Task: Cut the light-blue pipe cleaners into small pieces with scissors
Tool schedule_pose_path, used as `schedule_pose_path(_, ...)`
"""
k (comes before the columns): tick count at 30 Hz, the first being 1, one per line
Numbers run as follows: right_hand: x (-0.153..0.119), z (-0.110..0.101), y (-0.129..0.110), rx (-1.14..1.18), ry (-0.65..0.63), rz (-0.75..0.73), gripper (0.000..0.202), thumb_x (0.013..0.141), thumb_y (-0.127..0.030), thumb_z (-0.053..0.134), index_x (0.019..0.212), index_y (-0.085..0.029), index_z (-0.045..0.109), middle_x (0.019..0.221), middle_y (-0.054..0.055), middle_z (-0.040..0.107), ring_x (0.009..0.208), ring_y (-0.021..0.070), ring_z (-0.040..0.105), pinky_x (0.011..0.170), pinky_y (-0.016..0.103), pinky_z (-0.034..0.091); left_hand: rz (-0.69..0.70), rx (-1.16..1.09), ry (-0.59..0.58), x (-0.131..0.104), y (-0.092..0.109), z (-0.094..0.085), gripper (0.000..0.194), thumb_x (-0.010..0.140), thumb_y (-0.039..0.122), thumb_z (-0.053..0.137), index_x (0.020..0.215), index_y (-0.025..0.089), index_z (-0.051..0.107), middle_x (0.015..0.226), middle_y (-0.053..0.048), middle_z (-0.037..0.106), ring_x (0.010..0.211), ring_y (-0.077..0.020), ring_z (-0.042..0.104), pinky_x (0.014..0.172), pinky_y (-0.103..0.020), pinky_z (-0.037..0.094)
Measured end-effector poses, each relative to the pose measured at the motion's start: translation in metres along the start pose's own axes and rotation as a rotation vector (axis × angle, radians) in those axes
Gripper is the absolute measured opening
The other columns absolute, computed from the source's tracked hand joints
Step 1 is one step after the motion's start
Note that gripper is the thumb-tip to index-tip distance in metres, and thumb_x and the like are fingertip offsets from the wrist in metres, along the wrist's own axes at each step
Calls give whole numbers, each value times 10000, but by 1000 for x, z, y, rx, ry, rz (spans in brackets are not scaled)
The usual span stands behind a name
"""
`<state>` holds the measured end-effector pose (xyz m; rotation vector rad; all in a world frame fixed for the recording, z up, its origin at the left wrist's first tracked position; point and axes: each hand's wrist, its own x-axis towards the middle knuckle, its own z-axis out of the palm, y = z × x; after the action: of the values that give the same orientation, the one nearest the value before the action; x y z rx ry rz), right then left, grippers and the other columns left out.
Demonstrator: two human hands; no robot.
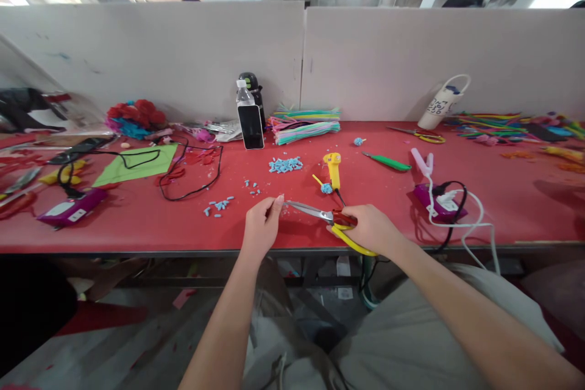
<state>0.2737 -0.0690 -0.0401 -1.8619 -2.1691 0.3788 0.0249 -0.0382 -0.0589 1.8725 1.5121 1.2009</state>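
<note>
My right hand [365, 228] grips scissors [315, 211] with red and yellow handles, their blades pointing left. At the blade tips, my left hand [264, 222] is pinched closed, thumb and forefinger together; whatever lies between them is too small to make out. Beyond the hands is a pile of small light-blue pieces [286, 164], with a smaller group [222, 204] to the left. A yellow glue gun [334, 170] stands past the scissors, and a blue cluster on a yellow stem [326, 188] lies beside it.
A phone [251, 127] leans on bottles by the partition [183, 55]. Bundled pipe cleaners [306, 128] lie right of it. Green tweezers [390, 163], another pair of scissors [425, 135] and a purple power strip [439, 204] are on the right. A black cable [196, 190] loops at left.
</note>
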Motion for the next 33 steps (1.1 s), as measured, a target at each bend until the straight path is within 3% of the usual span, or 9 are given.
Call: schedule_pose_path(33,-1,0,-2,19,-10,-13,366,748,-570,573,644,-219,570,586,7,576,518,128,466,486,235,237,-2,6,5,0,0,0,409,918,450,402,668,159,546,594,6,526,580,-104,463,568,-217,330)
